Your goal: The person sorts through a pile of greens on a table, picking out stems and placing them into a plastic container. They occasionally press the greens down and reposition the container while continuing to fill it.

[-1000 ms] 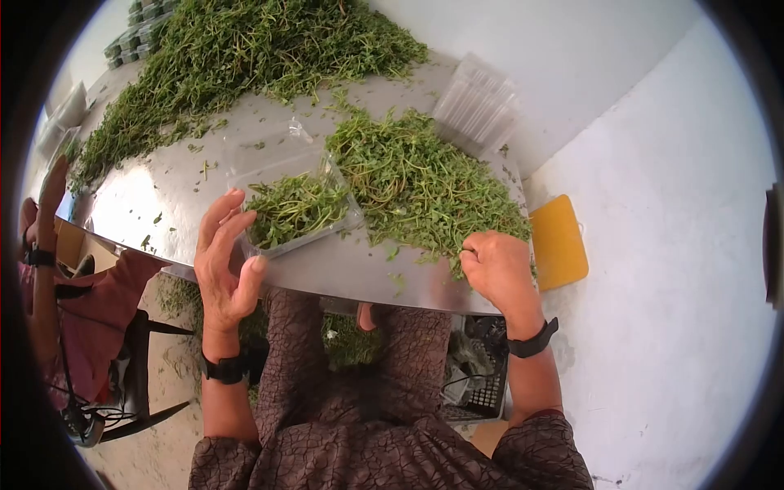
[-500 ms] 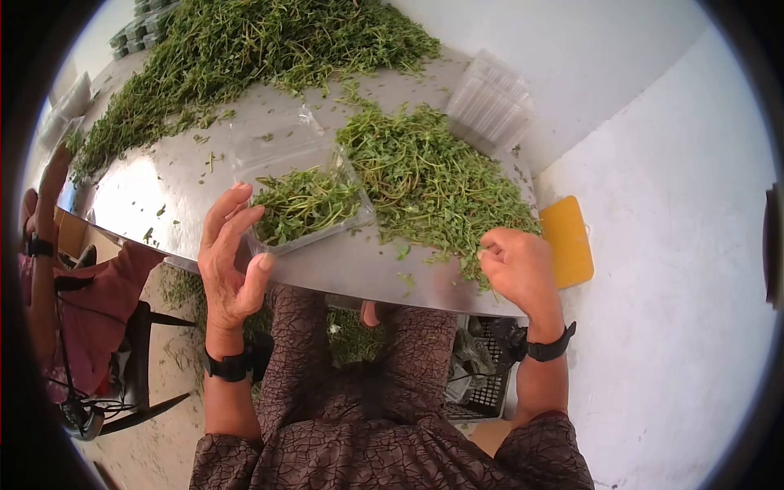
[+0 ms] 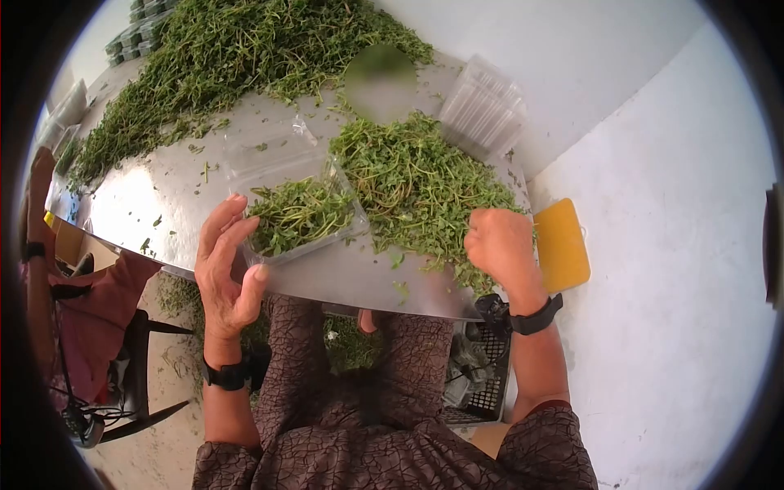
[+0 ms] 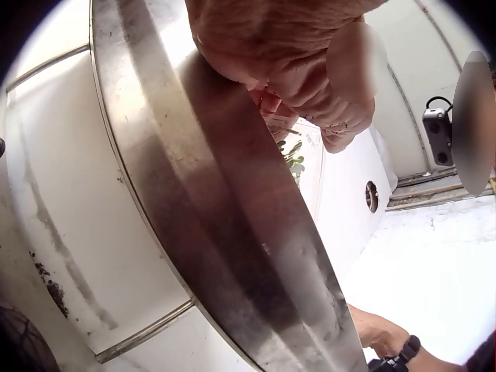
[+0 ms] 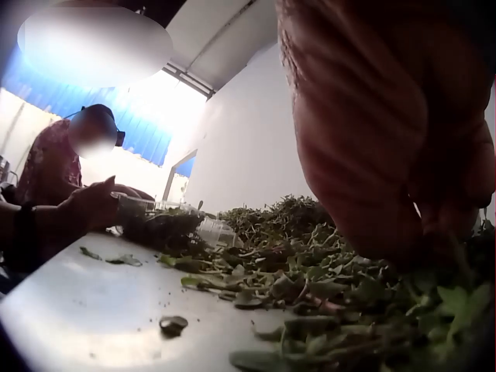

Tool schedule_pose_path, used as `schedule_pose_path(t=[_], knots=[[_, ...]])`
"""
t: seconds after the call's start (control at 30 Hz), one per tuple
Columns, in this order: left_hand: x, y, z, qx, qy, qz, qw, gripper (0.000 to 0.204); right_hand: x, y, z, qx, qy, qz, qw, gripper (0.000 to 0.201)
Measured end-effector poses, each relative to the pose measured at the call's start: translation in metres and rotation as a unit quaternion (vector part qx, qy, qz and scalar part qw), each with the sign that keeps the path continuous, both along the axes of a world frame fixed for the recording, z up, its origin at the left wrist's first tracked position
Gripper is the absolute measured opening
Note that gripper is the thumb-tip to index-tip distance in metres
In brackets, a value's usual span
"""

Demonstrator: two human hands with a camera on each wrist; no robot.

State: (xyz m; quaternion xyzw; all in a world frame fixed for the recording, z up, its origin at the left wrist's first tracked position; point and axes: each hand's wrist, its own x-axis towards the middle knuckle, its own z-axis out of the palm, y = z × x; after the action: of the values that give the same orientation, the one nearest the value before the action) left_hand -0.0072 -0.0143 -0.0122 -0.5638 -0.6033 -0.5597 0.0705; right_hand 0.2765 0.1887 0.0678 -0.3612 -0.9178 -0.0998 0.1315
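An open clear plastic box [image 3: 317, 247], part filled with leafy green sprigs [image 3: 298, 214], lies near the table's front edge with its lid folded back. My left hand [image 3: 224, 273] is at the box's left side, fingers loosely spread and thumb apart, fingertips right at the rim. To the right is a loose pile of the same greens [image 3: 425, 180]. At that pile's right front edge my right hand [image 3: 500, 245] has its fingers curled down. The right wrist view shows its fingertips [image 5: 446, 221] pinching at stems among the leaves, partly hidden by the hand.
A much larger heap of greens [image 3: 269, 49] covers the back of the metal table [image 3: 175, 204]. Stacked clear containers [image 3: 483, 106] stand by the wall, with a yellow board [image 3: 562, 245] beside the table. Another person [image 3: 106, 306] sits at left; a black crate [image 3: 490, 384] is below.
My right hand shifts slightly and turns, its knuckles now more upward over the pile's edge. My left hand stays beside the box. The view sways a little right, then back.
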Motion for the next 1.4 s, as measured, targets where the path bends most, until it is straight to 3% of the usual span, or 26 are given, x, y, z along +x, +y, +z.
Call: schedule_pose_path(t=[0.03, 0.1, 0.23, 0.3, 0.43, 0.5, 0.63, 0.9, 1.03, 1.2, 1.33, 1.4], knots=[[0.0, 0.0, -0.001, 0.003, 0.0, -0.001, 1.0, 0.053, 0.002, 0.001, 0.003, -0.001, -0.001, 0.0, 1.0, 0.01], [0.0, 0.0, 0.0, 0.001, 0.002, 0.001, 1.0, 0.053, 0.007, 0.001, 0.014, -0.027, 0.117, -0.031, 0.992, 0.007], [0.0, 0.001, -0.001, 0.004, 0.005, 0.001, 1.0, 0.052, 0.013, -0.011, 0.037, -0.058, 0.183, -0.064, 0.979, 0.006], [0.001, 0.0, 0.0, 0.002, 0.006, 0.001, 1.0, 0.052, 0.01, -0.021, 0.038, -0.147, 0.202, -0.069, 0.966, 0.007], [0.001, 0.0, 0.0, 0.006, 0.0, 0.001, 1.0, 0.052, 0.005, -0.029, 0.022, -0.125, 0.168, 0.011, 0.978, 0.008], [0.002, 0.001, 0.002, 0.005, 0.0, 0.002, 1.0, 0.052, 0.004, -0.03, 0.013, -0.124, 0.047, 0.008, 0.991, 0.01], [0.001, 0.001, 0.002, 0.018, -0.009, -0.004, 1.0, 0.045, 0.002, -0.031, 0.003, -0.125, 0.029, 0.018, 0.992, 0.012], [0.001, 0.001, 0.003, 0.015, -0.009, -0.001, 1.0, 0.044, -0.007, -0.027, -0.01, -0.006, 0.003, 0.04, 0.999, 0.014], [0.0, 0.001, 0.001, 0.0, -0.002, 0.008, 1.0, 0.053, -0.002, -0.021, -0.002, -0.011, 0.054, 0.047, 0.997, 0.008], [0.001, 0.001, 0.001, 0.005, 0.002, 0.009, 1.0, 0.054, 0.001, -0.015, 0.029, -0.047, 0.191, -0.044, 0.979, 0.006], [0.002, 0.002, 0.001, 0.023, -0.013, 0.001, 1.0, 0.049, -0.005, -0.001, 0.032, -0.015, 0.215, -0.054, 0.975, 0.008], [0.002, 0.001, 0.001, 0.02, -0.013, 0.0, 1.0, 0.049, -0.01, 0.006, 0.027, -0.033, 0.161, -0.021, 0.986, 0.009]])
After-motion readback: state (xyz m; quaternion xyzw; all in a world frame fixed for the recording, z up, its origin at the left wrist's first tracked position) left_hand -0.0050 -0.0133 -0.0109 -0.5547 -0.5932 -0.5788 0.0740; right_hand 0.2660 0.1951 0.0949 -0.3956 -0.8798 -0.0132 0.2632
